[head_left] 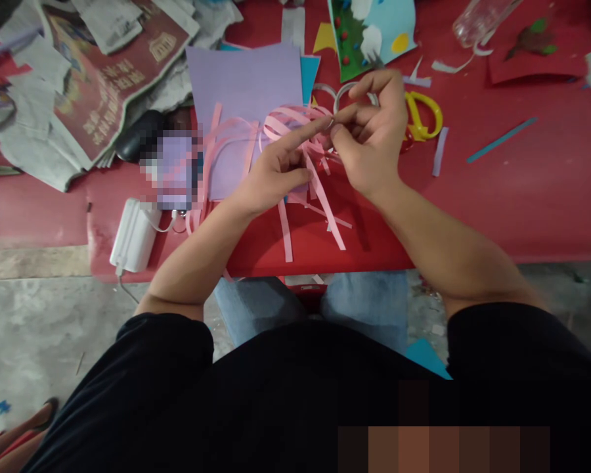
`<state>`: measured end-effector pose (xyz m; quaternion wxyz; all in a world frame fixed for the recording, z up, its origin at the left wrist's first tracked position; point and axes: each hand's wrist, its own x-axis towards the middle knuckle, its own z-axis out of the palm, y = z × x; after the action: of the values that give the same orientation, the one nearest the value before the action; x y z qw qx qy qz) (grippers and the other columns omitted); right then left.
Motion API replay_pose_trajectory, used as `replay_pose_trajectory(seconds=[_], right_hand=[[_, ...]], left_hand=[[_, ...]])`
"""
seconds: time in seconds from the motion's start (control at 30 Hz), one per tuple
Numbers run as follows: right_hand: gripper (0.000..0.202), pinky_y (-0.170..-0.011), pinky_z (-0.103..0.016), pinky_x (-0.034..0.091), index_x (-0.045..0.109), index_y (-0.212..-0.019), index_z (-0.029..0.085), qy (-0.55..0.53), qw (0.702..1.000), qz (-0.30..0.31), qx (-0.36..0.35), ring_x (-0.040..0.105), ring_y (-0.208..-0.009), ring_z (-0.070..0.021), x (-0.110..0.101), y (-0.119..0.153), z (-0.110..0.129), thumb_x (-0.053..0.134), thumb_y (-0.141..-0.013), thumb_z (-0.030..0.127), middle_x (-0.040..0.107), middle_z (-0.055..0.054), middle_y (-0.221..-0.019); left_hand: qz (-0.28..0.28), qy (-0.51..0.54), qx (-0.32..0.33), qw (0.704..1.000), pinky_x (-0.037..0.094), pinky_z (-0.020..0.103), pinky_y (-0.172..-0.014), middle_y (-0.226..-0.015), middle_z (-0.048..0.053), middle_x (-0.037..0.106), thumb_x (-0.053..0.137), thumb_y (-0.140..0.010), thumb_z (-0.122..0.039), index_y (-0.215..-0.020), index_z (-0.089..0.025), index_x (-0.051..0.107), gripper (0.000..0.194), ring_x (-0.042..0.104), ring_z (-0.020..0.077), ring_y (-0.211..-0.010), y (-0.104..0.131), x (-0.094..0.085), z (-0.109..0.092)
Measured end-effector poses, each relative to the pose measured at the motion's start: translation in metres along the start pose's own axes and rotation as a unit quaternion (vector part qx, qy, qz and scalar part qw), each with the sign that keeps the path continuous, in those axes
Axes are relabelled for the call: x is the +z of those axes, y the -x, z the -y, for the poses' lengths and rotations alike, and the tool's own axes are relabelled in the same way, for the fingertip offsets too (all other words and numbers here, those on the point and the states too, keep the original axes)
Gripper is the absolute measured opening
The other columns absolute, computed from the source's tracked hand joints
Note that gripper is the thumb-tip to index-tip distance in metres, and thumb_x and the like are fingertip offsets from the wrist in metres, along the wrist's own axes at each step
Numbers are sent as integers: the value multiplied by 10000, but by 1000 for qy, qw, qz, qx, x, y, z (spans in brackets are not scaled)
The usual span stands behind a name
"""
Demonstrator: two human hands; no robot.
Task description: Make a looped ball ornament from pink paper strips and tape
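Pink paper strips [326,203] loop and trail in a loose tangle at the middle of the red table [497,217], partly over a purple sheet [246,79], with the person's two hands working above them. From where I stand, the left hand [278,167] reaches out a straight forefinger, its thumb held apart beside a strip; I can't tell whether its curled fingers grip any paper. Thumb and forefinger of the right hand [374,131] come together at that forefinger's tip, though what lies between them is too small to make out. To do this well, I'd steady the loops lightly with the left hand, pinch only at the meeting point, and keep the long tails apart so they neither crease nor snag on the yellow-handled scissors [438,117] just to the right. As for writing, the brown printed page [113,85] at far left bears pale lettering too blurred to read, and I see no legible brand on the white power bank [132,236] at near left.
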<state>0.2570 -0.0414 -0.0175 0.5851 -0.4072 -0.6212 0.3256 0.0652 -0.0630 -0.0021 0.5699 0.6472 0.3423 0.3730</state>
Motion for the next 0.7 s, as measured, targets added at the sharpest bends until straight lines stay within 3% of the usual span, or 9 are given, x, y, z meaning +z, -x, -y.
replay_pose_trajectory(seconds=[0.1,0.23,0.4,0.57,0.63,0.7], right_hand=[[505,-545,-302,411,341,-1130,308,3,1000,6,6,564,-661,-80,0,-1,-5,718,-935,580,625,15,-1121],[510,-553,-294,402,344,-1116,311,28,999,15,30,549,-667,-85,-2,-2,-5,774,-911,491,626,27,-1069],[469,-538,-312,378,361,-1076,303,-11,1000,-12,4,529,-635,-76,-1,-6,-11,735,-832,449,552,10,-1141],[484,-483,-326,369,365,-1001,312,-116,991,-50,43,373,-502,-118,2,-10,-20,723,-681,367,392,65,-731],[471,-465,-331,383,386,-984,318,-130,988,3,81,384,-471,-138,-1,-9,-16,744,-682,367,355,92,-617],[401,-455,-344,384,441,-929,312,-87,988,95,91,420,-470,-149,-6,-8,-7,779,-752,436,415,80,-582]], left_hand=[[0,3,9,1000,407,298,-606,-993,22,757,652,-765,-164,-1566,-283,578,813,463,94,-613,-1,0,1],[-3,-20,2,1000,384,282,-583,-1067,27,761,630,-752,-157,-1559,-271,586,816,425,76,-594,0,0,1],[2,-29,-9,1000,390,278,-573,-1209,49,773,631,-771,-163,-1551,-280,589,789,459,78,-610,1,2,1],[-3,18,-4,1000,418,282,-585,-1158,36,783,689,-761,-154,-1556,-334,578,822,508,95,-637,0,1,1],[-15,36,-7,999,438,287,-595,-1092,27,776,706,-785,-181,-1564,-347,560,810,550,112,-661,0,-1,2],[-17,53,-13,998,450,289,-593,-974,14,747,710,-811,-221,-1575,-349,541,793,565,122,-660,-1,-4,3]])
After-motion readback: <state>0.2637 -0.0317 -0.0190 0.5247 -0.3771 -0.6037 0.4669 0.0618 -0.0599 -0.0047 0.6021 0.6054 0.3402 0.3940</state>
